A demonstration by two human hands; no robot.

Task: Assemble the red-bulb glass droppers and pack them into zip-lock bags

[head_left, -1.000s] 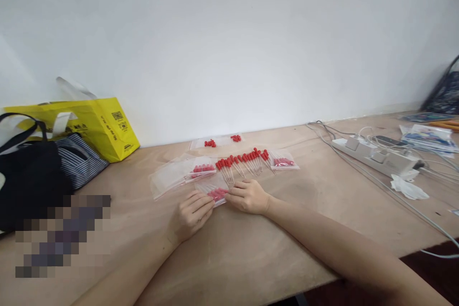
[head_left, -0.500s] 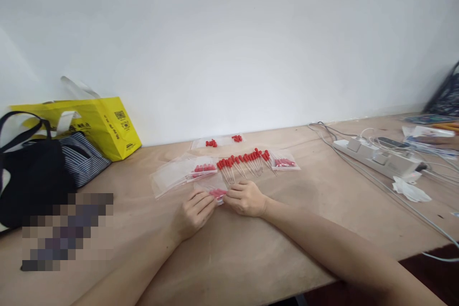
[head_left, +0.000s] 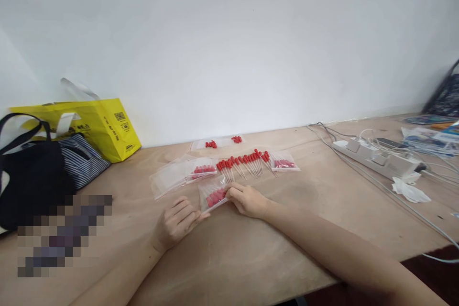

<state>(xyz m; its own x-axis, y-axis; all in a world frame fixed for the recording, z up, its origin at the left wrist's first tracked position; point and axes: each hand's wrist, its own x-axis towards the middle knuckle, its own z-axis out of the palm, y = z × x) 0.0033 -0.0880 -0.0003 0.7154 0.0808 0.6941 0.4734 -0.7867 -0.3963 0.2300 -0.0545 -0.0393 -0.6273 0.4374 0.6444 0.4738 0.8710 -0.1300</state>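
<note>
Between my hands lies a small clear zip bag (head_left: 216, 197) with several red-headed pieces inside. My right hand (head_left: 246, 200) pinches its right end. The fingertips of my left hand (head_left: 181, 222) are at the bag's lower left corner, curled together; whether they grip it is hard to tell. Behind the bag, several red-topped sticks (head_left: 245, 159) lie in a row. One filled bag (head_left: 284, 163) rests at the row's right end, another (head_left: 203, 170) at its left, on overlapping clear bags (head_left: 170, 177).
Farther back, another clear bag (head_left: 222, 142) bears two red clusters. A yellow bag (head_left: 118, 129), a black bag (head_left: 36, 177) and a striped pouch (head_left: 81, 158) stand left. A white power strip (head_left: 376, 160), cables and a crumpled tissue (head_left: 410, 190) are right.
My left hand has moved left and down from the bag's middle, uncovering more of the red pieces. My right hand stays at the bag's right end. A person's hand at the far right has gone.
</note>
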